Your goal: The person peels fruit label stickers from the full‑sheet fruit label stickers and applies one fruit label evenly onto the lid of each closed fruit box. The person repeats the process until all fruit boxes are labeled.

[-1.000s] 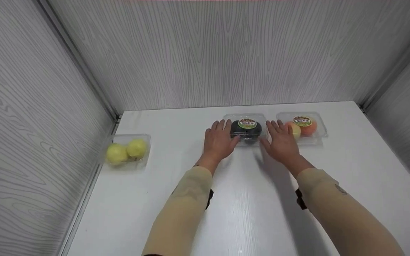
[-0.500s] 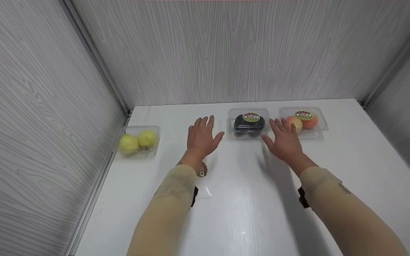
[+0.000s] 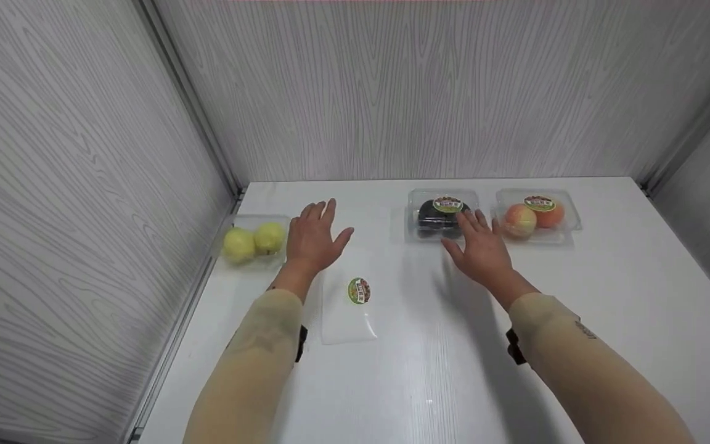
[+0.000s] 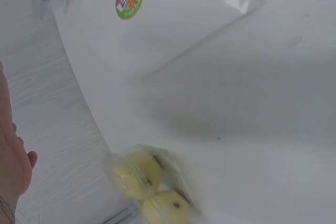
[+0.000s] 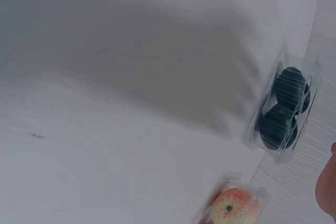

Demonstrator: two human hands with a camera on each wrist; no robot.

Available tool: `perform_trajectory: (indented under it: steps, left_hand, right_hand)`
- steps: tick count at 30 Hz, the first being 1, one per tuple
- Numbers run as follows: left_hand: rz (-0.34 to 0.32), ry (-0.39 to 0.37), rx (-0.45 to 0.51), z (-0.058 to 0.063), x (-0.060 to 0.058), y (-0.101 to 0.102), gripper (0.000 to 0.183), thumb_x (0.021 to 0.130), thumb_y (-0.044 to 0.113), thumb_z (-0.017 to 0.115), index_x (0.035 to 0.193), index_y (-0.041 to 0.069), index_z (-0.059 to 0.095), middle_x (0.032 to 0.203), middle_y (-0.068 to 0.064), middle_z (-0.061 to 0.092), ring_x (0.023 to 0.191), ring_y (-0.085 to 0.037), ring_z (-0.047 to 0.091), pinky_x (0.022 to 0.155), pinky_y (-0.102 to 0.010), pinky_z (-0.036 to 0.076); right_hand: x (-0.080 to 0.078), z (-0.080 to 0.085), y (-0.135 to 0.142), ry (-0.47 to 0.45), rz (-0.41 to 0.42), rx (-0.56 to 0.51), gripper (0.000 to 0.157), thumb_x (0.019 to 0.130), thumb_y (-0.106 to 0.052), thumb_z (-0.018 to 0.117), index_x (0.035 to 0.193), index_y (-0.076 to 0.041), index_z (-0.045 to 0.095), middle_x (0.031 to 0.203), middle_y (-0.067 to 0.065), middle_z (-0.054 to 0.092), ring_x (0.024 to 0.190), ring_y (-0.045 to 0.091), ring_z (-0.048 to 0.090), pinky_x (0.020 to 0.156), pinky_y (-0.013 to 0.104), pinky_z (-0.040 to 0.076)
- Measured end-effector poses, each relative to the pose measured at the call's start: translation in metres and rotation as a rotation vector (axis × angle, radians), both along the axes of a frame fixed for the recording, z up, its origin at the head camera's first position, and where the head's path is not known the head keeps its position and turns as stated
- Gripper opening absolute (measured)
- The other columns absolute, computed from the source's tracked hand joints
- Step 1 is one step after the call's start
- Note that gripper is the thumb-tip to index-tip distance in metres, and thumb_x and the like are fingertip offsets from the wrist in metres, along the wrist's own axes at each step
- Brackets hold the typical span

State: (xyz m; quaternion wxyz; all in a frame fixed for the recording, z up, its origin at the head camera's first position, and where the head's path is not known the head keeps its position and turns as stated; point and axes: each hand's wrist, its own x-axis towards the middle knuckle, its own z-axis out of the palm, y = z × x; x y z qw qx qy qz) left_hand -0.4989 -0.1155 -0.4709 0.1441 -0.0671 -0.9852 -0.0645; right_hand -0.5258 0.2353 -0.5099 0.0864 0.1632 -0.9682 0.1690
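My left hand point(image 3: 313, 237) is spread above the table at the left, with nothing in it. Just left of it sits a clear plastic box point(image 3: 280, 220) holding two yellow pears point(image 3: 239, 245). My right hand point(image 3: 483, 251), fingers extended and also holding nothing, overlaps the right edge of a lidded clear box point(image 3: 415, 203) in the head view. Two dark, rounded fruits point(image 5: 290, 87) lie inside that box, under an oval label point(image 3: 448, 205). Between my arms lies a transparent plastic sheet point(image 3: 346, 327) with a similar oval sticker point(image 3: 359, 291) on it.
To the right of the dark fruits stands another labelled clear box point(image 3: 567, 203) with two red-yellow fruits point(image 3: 520, 221), near the table's point(image 3: 614, 277) back edge. Wood-grained panels enclose the table at the back point(image 3: 392, 92), left and right.
My left hand has moved left, away from the dark-fruit box to beside the pears, uncovering the stickered sheet. The right hand has shifted slightly left against the boxes. The head view has turned a little left.
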Motion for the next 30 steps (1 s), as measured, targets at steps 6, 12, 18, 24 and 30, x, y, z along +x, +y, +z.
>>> perform_trajectory:
  steps: [6, 12, 18, 24, 30]
  left_hand:
    - [0.035, 0.004, 0.007, 0.005, 0.009, -0.031, 0.076, 0.107, 0.057, 0.052, 0.164, 0.007, 0.039, 0.161, -0.018, 0.047, 0.15, -0.036, 0.041, 0.118, -0.056, 0.037]
    - [0.044, 0.011, -0.005, 0.009, 0.018, -0.058, 0.077, 0.107, 0.056, 0.053, 0.163, 0.005, 0.039, 0.16, -0.02, 0.048, 0.149, -0.038, 0.042, 0.117, -0.057, 0.037]
    - [0.048, 0.008, 0.03, 0.008, 0.032, -0.09, 0.077, 0.106, 0.053, 0.057, 0.161, 0.002, 0.041, 0.156, -0.024, 0.049, 0.146, -0.042, 0.044, 0.115, -0.062, 0.037]
    - [0.054, 0.004, 0.065, 0.0, 0.046, -0.118, 0.078, 0.104, 0.049, 0.062, 0.159, -0.002, 0.042, 0.154, -0.027, 0.05, 0.144, -0.046, 0.045, 0.112, -0.066, 0.037]
    - [0.072, -0.007, 0.077, -0.01, 0.06, -0.139, 0.085, 0.101, 0.056, 0.065, 0.158, -0.003, 0.042, 0.152, -0.029, 0.051, 0.142, -0.046, 0.046, 0.112, -0.066, 0.038]
  right_hand:
    - [0.001, 0.001, -0.023, -0.019, 0.032, -0.024, 0.077, 0.109, -0.048, 0.055, 0.165, -0.001, 0.031, 0.168, 0.024, 0.032, 0.16, 0.041, 0.02, 0.127, 0.061, 0.006]
    - [0.005, 0.001, -0.045, -0.024, 0.059, -0.044, 0.076, 0.109, -0.047, 0.056, 0.166, -0.004, 0.032, 0.169, 0.022, 0.033, 0.16, 0.039, 0.02, 0.128, 0.058, 0.005]
    - [0.009, -0.001, -0.071, -0.021, 0.094, -0.015, 0.076, 0.109, -0.049, 0.054, 0.166, -0.004, 0.032, 0.169, 0.021, 0.032, 0.16, 0.038, 0.019, 0.128, 0.058, 0.007]
    - [0.015, -0.003, -0.099, -0.04, 0.14, -0.01, 0.076, 0.11, -0.052, 0.05, 0.167, -0.006, 0.03, 0.171, 0.018, 0.031, 0.161, 0.037, 0.018, 0.128, 0.057, 0.007]
    - [0.024, -0.007, -0.126, -0.062, 0.173, -0.012, 0.076, 0.11, -0.053, 0.048, 0.168, -0.008, 0.028, 0.172, 0.016, 0.029, 0.162, 0.034, 0.017, 0.129, 0.054, 0.006]
